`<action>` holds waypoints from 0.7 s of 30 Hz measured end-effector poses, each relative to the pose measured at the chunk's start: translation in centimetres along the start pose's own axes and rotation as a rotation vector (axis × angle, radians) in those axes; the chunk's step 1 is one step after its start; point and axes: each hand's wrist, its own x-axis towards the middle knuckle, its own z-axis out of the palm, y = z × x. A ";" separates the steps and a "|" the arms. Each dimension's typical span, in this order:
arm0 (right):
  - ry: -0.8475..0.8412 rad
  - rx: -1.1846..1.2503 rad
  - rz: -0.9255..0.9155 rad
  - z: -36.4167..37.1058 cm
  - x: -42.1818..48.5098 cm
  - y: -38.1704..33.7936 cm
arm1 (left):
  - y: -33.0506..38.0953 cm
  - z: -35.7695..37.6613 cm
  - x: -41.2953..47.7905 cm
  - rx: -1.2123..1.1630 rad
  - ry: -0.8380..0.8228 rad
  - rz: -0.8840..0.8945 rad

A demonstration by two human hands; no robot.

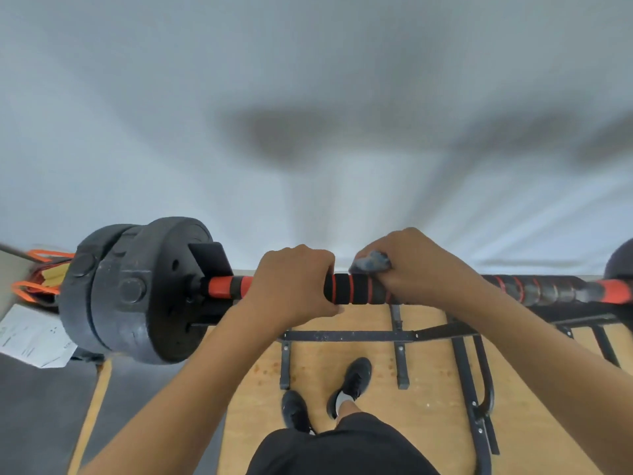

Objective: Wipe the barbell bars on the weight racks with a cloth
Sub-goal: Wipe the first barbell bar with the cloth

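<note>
The left hand [294,282] wraps the black-and-orange foam-covered barbell bar [349,289]. Just beside it, the right hand [416,265] clutches a crumpled grey cloth [371,262] against that bar.

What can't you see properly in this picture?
All in the head view:
- Most of the cloth is hidden under the right hand.
- Part of the bar is covered by the left hand.
- The right-end weight is cut off by the frame edge.
- The print on the paper is too small to read.

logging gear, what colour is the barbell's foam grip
The foam grip is black with orange-red rings, best seen in the head view.
</note>
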 end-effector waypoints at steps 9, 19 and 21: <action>0.031 -0.012 -0.045 0.2 -0.5 -0.1 | 1.0 1.8 0.6 0.127 0.095 -0.082; 0.009 -0.258 -0.121 -0.3 -1.3 -0.1 | 0.2 -0.8 1.4 -0.066 -0.208 0.001; 0.036 -0.098 -0.045 -0.4 0.1 0.7 | 0.8 1.1 -0.2 0.161 0.136 0.016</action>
